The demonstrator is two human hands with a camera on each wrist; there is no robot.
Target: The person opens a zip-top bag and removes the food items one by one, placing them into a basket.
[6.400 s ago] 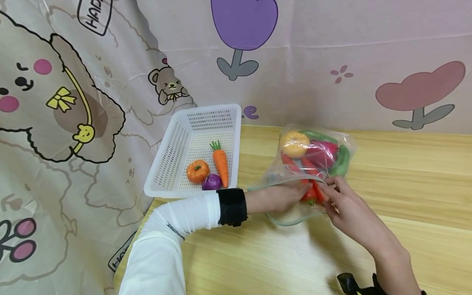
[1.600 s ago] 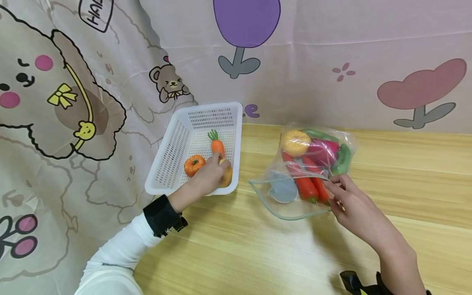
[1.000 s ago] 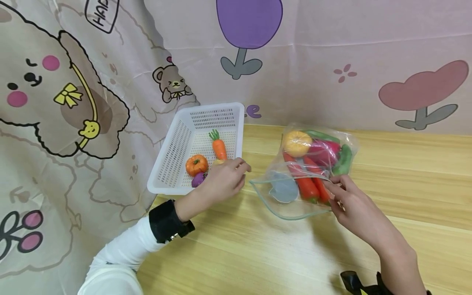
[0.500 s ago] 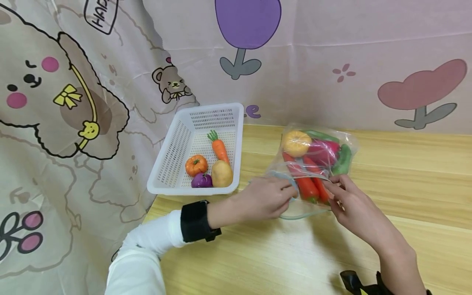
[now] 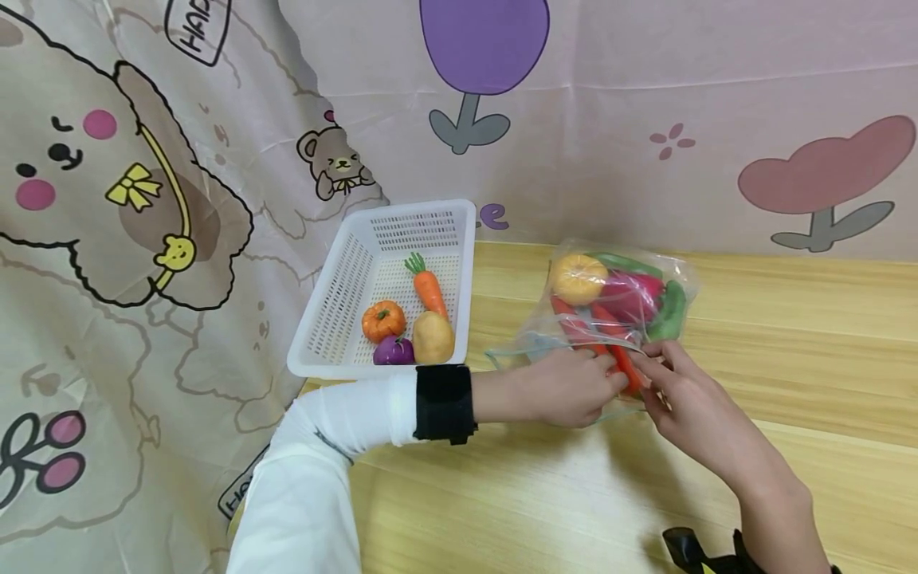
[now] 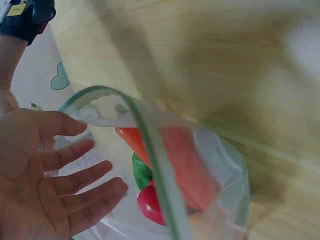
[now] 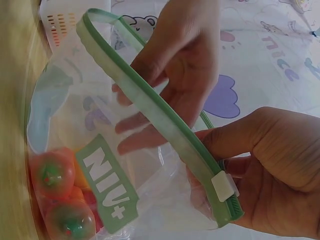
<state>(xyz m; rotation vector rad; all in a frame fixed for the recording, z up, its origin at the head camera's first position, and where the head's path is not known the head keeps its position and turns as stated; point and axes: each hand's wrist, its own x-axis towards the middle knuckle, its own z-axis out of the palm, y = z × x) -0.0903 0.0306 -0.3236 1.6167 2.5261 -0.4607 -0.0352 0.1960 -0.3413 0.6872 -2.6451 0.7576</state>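
A clear zip bag (image 5: 681,275) with a green zip rim (image 7: 145,92) lies on the table, several toy vegetables inside. Among them are red peppers (image 5: 625,368), a yellow-orange round one (image 5: 579,279) and a magenta one (image 5: 633,296). My right hand (image 5: 692,406) pinches the bag's mouth close to its white slider (image 7: 224,185). At that mouth is my left hand (image 5: 570,388), fingers spread and slightly bent, reaching in; nothing lies in its palm (image 6: 30,175). A pale blue flat piece (image 7: 47,112) in the bag is mostly hidden by this hand in the head view.
Left of the bag stands a white perforated basket (image 5: 351,372). It holds a potato (image 5: 433,338), a carrot (image 5: 430,291), a small pumpkin (image 5: 383,320) and a purple onion (image 5: 394,351). A printed curtain (image 5: 588,159) hangs behind the wooden table (image 5: 502,502).
The potato, absent from the basket at first, now lies there. My left hand has let go of it and moved right to the bag's mouth. My right hand keeps its pinch.
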